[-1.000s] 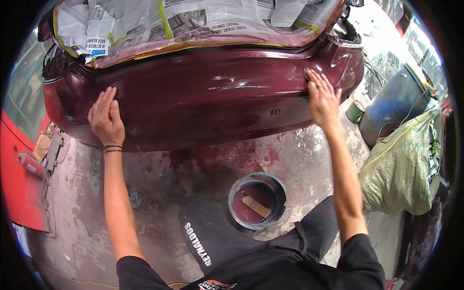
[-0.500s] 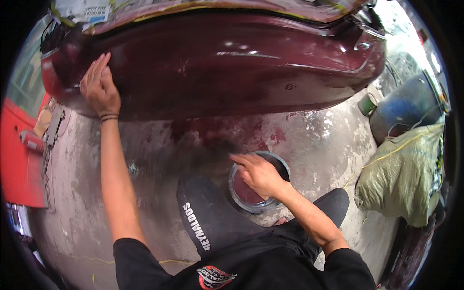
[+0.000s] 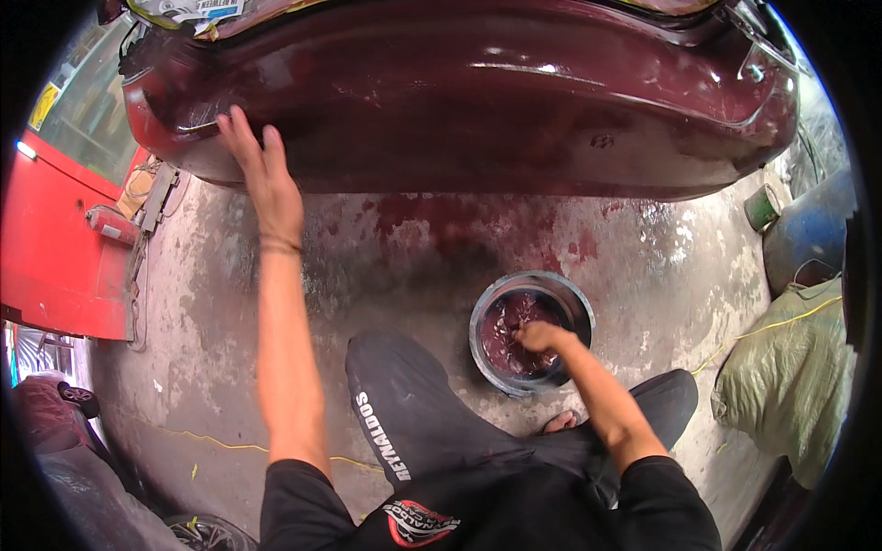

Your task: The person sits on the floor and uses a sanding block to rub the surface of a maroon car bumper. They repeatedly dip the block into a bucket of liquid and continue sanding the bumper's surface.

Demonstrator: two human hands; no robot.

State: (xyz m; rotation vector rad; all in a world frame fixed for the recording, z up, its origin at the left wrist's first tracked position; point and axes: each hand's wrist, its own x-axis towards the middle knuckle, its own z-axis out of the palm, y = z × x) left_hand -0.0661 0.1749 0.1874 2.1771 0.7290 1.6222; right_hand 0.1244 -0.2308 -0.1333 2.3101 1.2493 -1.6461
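A dark maroon car bumper (image 3: 441, 119), wet and glossy in places, spans the far side in front of me. My left hand (image 3: 268, 188) is at its left part, fingers stretched and somewhat apart, holding nothing; whether it touches the surface I cannot tell. Between my knees stands a round bucket (image 3: 477, 344) of reddish, rippling water (image 3: 501, 335). My right hand (image 3: 544, 338) reaches into this bucket with curled fingers at the water. What they hold, if anything, is hidden.
Wet, stained concrete floor (image 3: 367, 248) lies under the bumper. To the right are a green can (image 3: 761, 208), a blue drum (image 3: 813, 230) and a bulging pale sack (image 3: 781, 376). On the left are a red door (image 3: 69, 239) and a fire extinguisher (image 3: 112, 223). A yellow cord (image 3: 216, 441) crosses the floor.
My right hand has gone from above the bucket down into the water, which now ripples. My left hand's fingers have spread from close together. The whole view has shifted.
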